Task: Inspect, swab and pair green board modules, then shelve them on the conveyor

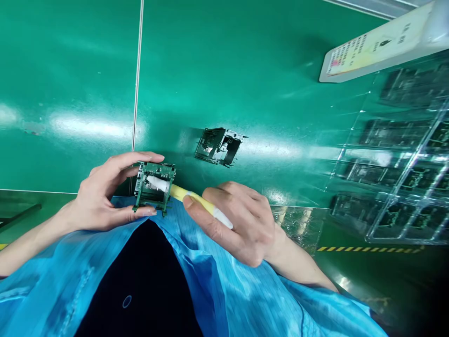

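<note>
My left hand grips a small box-shaped circuit board assembly between thumb and fingers, just over the table's front edge. In my right hand is a yellow stick with white wrapping at both ends, held like a pen. Its white tip reaches into the opening of the assembly; whether it touches the inside, I cannot tell. A second circuit board assembly of the same kind stands on the green table a little beyond my hands, touched by neither.
A white bottle with a printed label is at the upper right of the green table. Clear plastic trays holding several circuit board assemblies lie at the right, reaching past the table's front edge. A pale seam crosses the tabletop.
</note>
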Demonstrator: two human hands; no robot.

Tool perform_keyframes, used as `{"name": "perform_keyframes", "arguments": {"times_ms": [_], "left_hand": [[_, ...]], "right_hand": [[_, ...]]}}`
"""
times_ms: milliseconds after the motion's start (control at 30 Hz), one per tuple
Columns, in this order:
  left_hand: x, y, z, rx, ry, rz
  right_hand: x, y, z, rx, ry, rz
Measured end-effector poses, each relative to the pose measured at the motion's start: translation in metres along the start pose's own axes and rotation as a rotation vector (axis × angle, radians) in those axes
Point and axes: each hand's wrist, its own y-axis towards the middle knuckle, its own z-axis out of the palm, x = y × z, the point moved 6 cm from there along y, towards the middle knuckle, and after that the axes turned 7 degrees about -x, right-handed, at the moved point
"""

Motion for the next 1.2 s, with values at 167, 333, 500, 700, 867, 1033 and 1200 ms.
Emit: {"name": "perform_keyframes", "arguments": {"times_ms": [167,333,500,700,867,1033,1200], "left_hand": [[-0.001,0.004,0.0,-0.035,-0.039,-0.038],[0.0,0.005,0.0,-0.048,-0.056,-0.072],[0.002,0.001,-0.001,-0.013,-0.03,-0.053],[0.001,0.0,-0.003,-0.035,-0.022,-0.019],[0.0,0.002,-0.003,-0.046,-0.061,-0.004],[0.001,0.003,-0.002,-0.031,-0.005,-0.03],[-0.001,0.001,0.0,-0.027,0.003,0.008]], "right_hand": [[-0.002,-0.004,-0.002,-0.036,-0.035,0.061],[-0.002,-0.009,-0.003,-0.105,-0.083,0.077],[-0.002,-0.003,0.001,-0.035,-0.027,0.056],[-0.011,-0.017,-0.008,-0.073,-0.001,0.147],[-0.021,-0.038,-0.02,-0.294,-0.022,0.296],[-0.013,-0.032,-0.007,-0.223,-0.004,0.213],[-0.007,-0.023,0.002,-0.18,-0.027,0.172]]}}
